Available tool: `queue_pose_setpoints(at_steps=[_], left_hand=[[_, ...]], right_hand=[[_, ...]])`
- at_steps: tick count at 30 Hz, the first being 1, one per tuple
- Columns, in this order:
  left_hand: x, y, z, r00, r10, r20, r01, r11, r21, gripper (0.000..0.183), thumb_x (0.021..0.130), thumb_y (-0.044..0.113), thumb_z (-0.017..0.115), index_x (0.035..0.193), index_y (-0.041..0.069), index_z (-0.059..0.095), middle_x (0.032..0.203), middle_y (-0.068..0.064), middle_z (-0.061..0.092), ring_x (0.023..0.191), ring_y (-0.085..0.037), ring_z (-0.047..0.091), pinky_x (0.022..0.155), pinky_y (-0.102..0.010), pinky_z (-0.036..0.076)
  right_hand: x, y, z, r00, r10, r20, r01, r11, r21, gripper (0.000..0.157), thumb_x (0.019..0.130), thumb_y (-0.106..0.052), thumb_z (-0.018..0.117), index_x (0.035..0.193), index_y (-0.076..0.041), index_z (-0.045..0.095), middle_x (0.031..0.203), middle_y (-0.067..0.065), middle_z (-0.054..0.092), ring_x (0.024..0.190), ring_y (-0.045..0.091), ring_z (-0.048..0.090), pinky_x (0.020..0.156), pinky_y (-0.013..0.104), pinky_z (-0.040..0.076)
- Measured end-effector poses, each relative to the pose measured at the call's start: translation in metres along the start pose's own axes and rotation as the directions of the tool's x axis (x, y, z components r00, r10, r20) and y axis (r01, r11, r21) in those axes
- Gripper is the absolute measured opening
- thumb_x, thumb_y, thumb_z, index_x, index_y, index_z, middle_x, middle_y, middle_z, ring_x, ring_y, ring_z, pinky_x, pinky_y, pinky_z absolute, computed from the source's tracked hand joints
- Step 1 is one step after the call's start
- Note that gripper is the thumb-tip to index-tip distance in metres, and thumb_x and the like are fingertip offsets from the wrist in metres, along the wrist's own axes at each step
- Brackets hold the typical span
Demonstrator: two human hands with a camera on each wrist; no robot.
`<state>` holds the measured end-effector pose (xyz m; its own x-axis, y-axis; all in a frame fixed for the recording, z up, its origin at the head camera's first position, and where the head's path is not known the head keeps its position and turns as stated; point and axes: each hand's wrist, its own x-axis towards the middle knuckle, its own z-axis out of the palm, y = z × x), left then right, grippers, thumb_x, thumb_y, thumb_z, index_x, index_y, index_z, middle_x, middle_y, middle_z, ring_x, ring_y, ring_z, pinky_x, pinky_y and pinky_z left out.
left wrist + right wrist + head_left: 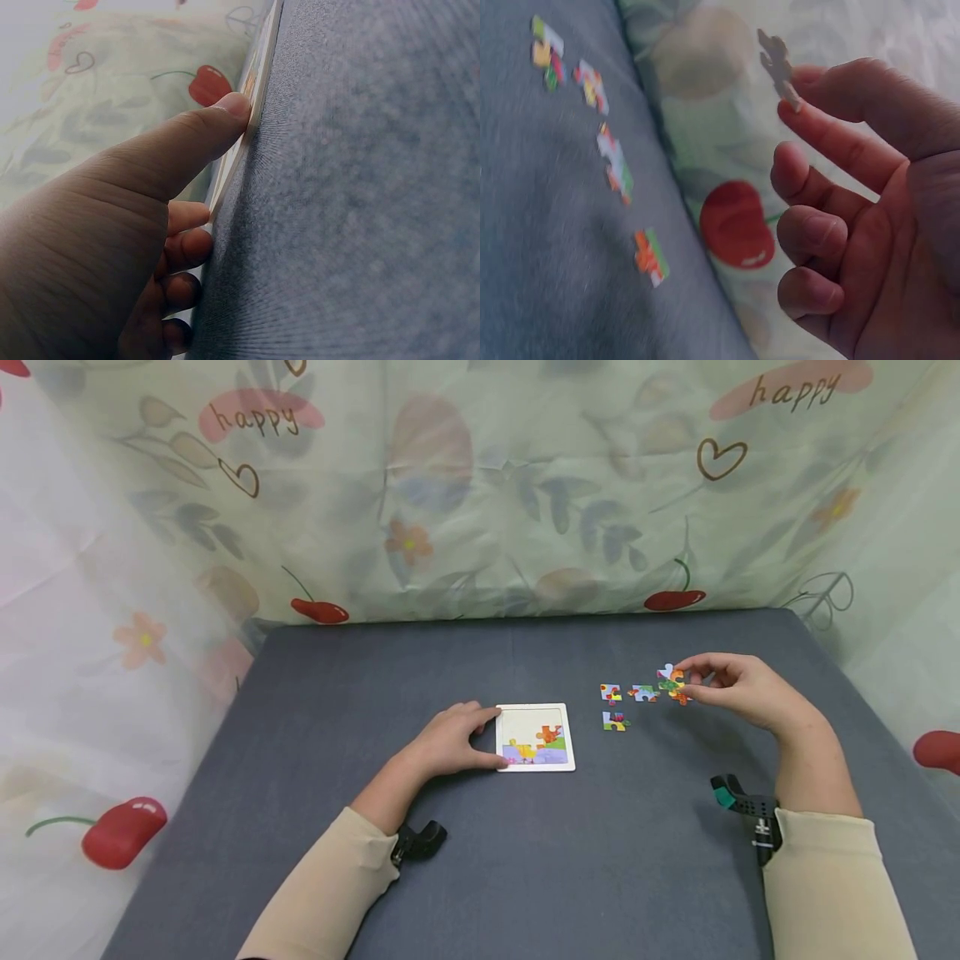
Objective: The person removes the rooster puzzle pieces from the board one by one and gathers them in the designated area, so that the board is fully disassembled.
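Observation:
A square white-framed jigsaw tray (532, 708) lies flat on the table, with joined pieces (551, 755) along its bottom and right side. My left hand (450, 739) holds its left side, thumb on the lower corner and forefinger by the upper one. In the left wrist view the thumb (202, 135) presses on the tray's rim (259, 112). To the right, my right hand (738, 689) pinches a jigsaw piece (666, 673) between thumb and forefinger. The right wrist view shows this piece (778, 66) edge-on, raised off the table, the other fingers curled loosely.
Several loose pieces lie right of the tray: one with yellow and red (611, 692), a bluish one (643, 693), one below them (613, 722), and an orange one (652, 257) nearest the right hand. A patterned curtain (480, 485) hangs behind the grey table (480, 860).

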<state>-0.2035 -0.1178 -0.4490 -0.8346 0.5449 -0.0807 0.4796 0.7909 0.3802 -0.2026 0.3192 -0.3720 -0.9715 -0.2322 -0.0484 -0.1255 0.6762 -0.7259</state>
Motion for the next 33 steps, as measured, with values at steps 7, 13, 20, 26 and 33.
queue_pose_setpoints(at_steps=[7,13,20,26,33], left_hand=[[-0.002,0.001,-0.001,0.999,0.026,-0.021,-0.026,1.0,-0.005,0.084,0.085,0.058,0.078,0.152,0.015,0.052,0.094,0.003,0.049,0.084,-0.015,0.045,0.074,-0.032,0.036],[-0.001,0.001,-0.001,0.999,0.026,-0.023,-0.026,1.0,-0.009,0.084,0.085,0.057,0.078,0.152,0.015,0.052,0.094,0.003,0.049,0.084,-0.015,0.045,0.073,-0.032,0.036],[0.0,0.001,-0.001,1.0,0.016,-0.011,-0.016,1.0,-0.007,0.084,0.085,0.058,0.078,0.153,0.016,0.051,0.095,0.003,0.049,0.085,-0.015,0.046,0.074,-0.032,0.036],[0.0,0.001,0.0,1.0,0.018,-0.017,-0.019,1.0,-0.008,0.084,0.085,0.057,0.078,0.152,0.015,0.052,0.096,0.004,0.05,0.087,-0.014,0.046,0.076,-0.033,0.038],[0.0,0.0,0.001,1.0,0.015,-0.014,-0.015,1.0,-0.005,0.084,0.085,0.058,0.078,0.152,0.016,0.051,0.095,0.003,0.049,0.085,-0.015,0.046,0.074,-0.032,0.036]], right_hand=[[0.004,0.017,0.0,0.992,0.093,0.081,-0.091,0.995,-0.029,0.05,0.096,-0.039,0.074,0.134,-0.007,0.066,0.1,0.006,0.058,0.085,0.018,0.052,0.074,0.03,0.043],[0.007,0.027,0.003,0.977,0.094,0.19,-0.092,0.996,-0.017,0.044,0.099,-0.028,0.071,0.135,-0.004,0.065,0.106,0.007,0.072,0.092,0.012,0.057,0.079,0.029,0.045],[0.016,0.026,0.018,0.965,0.08,0.249,-0.068,0.996,-0.056,0.046,0.092,-0.033,0.079,0.129,-0.008,0.072,0.084,0.001,0.062,0.079,0.013,0.05,0.072,0.03,0.04],[0.023,0.025,0.029,0.958,0.075,0.278,-0.056,0.996,-0.075,0.046,0.088,-0.029,0.083,0.127,-0.005,0.073,0.074,0.001,0.051,0.064,0.012,0.042,0.061,0.03,0.037],[0.024,0.024,0.03,0.953,0.087,0.292,-0.07,0.995,-0.069,0.046,0.089,-0.027,0.082,0.128,-0.004,0.072,0.074,0.001,0.051,0.062,0.012,0.042,0.059,0.03,0.036]])
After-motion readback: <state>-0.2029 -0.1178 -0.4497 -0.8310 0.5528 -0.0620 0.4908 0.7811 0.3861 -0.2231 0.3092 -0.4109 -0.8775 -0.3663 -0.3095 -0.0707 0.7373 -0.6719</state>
